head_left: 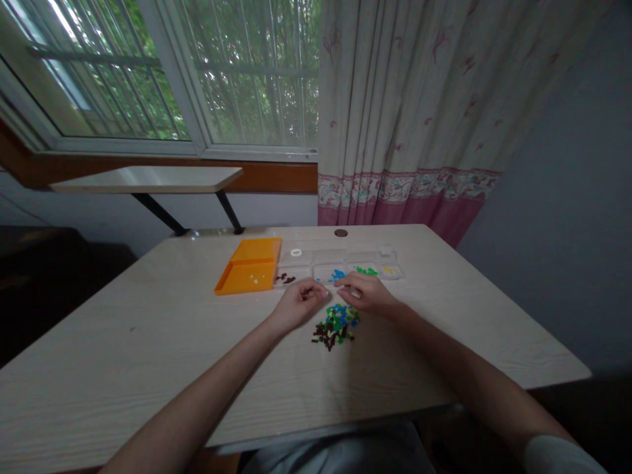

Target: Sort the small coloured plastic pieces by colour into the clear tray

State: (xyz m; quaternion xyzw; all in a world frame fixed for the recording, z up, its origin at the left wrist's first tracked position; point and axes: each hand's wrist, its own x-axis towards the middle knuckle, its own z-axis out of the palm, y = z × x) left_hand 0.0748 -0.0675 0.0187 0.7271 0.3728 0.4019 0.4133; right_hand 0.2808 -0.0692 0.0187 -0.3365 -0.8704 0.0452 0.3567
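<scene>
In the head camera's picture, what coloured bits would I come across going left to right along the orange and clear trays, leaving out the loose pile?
White pieces → brown pieces → blue pieces → green pieces → yellow pieces.

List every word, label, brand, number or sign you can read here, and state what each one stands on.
There are none: no readable text shows on the orange tray, the clear tray, the pile of coloured pieces or the table.
The curtain bears only a printed pattern.
</scene>
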